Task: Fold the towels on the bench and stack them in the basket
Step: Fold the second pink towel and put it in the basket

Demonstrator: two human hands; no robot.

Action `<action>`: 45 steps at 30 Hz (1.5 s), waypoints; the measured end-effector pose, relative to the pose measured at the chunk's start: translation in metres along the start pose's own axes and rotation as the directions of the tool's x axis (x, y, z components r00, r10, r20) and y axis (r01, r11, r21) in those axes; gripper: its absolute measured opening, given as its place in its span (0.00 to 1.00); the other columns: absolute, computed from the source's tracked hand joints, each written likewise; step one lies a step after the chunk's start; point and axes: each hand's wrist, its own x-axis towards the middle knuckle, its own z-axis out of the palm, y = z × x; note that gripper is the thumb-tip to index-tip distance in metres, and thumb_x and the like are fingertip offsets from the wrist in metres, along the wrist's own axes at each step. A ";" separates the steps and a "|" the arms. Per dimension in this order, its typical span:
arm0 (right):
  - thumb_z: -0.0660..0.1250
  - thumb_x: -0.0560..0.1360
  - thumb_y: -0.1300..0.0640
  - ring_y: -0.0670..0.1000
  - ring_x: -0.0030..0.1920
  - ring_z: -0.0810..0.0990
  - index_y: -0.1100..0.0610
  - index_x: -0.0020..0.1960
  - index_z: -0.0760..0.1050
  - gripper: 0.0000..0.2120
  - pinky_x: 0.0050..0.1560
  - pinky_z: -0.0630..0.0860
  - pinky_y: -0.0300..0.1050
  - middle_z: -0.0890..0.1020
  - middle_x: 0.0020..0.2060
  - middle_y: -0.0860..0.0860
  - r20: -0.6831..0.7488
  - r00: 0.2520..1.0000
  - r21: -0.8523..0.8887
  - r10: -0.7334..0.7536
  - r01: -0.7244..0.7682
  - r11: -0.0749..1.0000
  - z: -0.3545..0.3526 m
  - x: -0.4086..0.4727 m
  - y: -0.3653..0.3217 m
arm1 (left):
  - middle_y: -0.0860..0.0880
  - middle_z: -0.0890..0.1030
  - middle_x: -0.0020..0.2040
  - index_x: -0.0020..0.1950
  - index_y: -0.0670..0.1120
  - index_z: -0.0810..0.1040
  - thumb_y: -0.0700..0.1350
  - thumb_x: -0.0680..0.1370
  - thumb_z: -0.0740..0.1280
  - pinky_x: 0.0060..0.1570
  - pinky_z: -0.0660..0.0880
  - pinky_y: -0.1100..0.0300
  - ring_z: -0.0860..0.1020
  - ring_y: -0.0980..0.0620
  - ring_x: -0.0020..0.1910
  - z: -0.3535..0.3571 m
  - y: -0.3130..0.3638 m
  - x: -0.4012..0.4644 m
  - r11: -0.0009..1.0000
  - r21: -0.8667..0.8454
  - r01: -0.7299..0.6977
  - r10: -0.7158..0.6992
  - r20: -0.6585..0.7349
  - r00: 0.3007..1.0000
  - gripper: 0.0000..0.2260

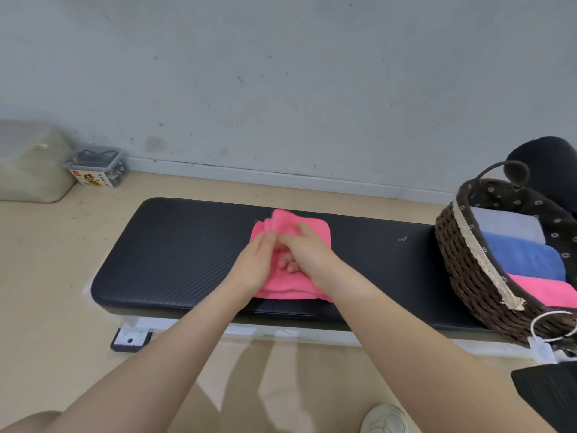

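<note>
From the head camera, a pink towel (pixel 288 254), partly folded, lies near the middle of the black bench (pixel 187 254), reaching toward its near edge. The left hand (pixel 254 264) pinches a raised fold of the towel with curled fingers. The right hand (pixel 307 253) grips the same bunched fold, its fingers tucked under the cloth. At the bench's right end stands the wicker basket (pixel 462 264) holding grey, blue and pink folded towels.

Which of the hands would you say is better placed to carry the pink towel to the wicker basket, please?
Probably the right hand: it grips the pink towel on the side nearer the brown wicker basket.
</note>
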 end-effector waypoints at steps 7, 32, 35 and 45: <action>0.55 0.80 0.59 0.49 0.70 0.66 0.56 0.72 0.64 0.20 0.66 0.61 0.38 0.69 0.70 0.51 -0.092 0.947 -0.535 -0.308 0.214 0.818 -0.048 -0.008 0.023 | 0.50 0.66 0.73 0.74 0.50 0.62 0.37 0.78 0.59 0.60 0.64 0.63 0.70 0.48 0.66 0.007 -0.011 0.011 0.924 0.365 -0.110 0.118 0.000 0.993 0.24; 0.66 0.72 0.56 0.58 0.51 0.78 0.63 0.55 0.69 0.15 0.51 0.77 0.54 0.77 0.51 0.58 -0.310 0.949 -0.234 0.058 -0.136 0.963 -0.040 -0.007 0.046 | 0.47 0.41 0.78 0.77 0.48 0.40 0.68 0.75 0.46 0.74 0.50 0.48 0.43 0.39 0.76 -0.003 -0.023 0.015 0.272 0.934 -0.231 0.010 0.237 0.971 0.38; 0.65 0.71 0.61 0.57 0.43 0.78 0.63 0.44 0.73 0.05 0.44 0.75 0.51 0.80 0.43 0.59 -0.307 0.951 -0.140 0.037 -0.084 0.987 -0.052 -0.008 0.043 | 0.47 0.41 0.78 0.76 0.58 0.39 0.71 0.72 0.51 0.71 0.58 0.46 0.45 0.36 0.75 0.010 -0.012 0.013 0.318 0.923 -0.218 -0.021 0.237 0.971 0.38; 0.59 0.73 0.59 0.55 0.44 0.74 0.57 0.51 0.69 0.08 0.33 0.66 0.43 0.73 0.48 0.55 -0.126 0.948 -0.699 -0.292 0.124 0.705 -0.028 -0.032 0.019 | 0.50 0.53 0.76 0.77 0.49 0.52 0.64 0.69 0.67 0.69 0.61 0.50 0.55 0.42 0.71 0.024 -0.013 0.012 0.516 0.803 -0.299 0.115 0.281 0.953 0.43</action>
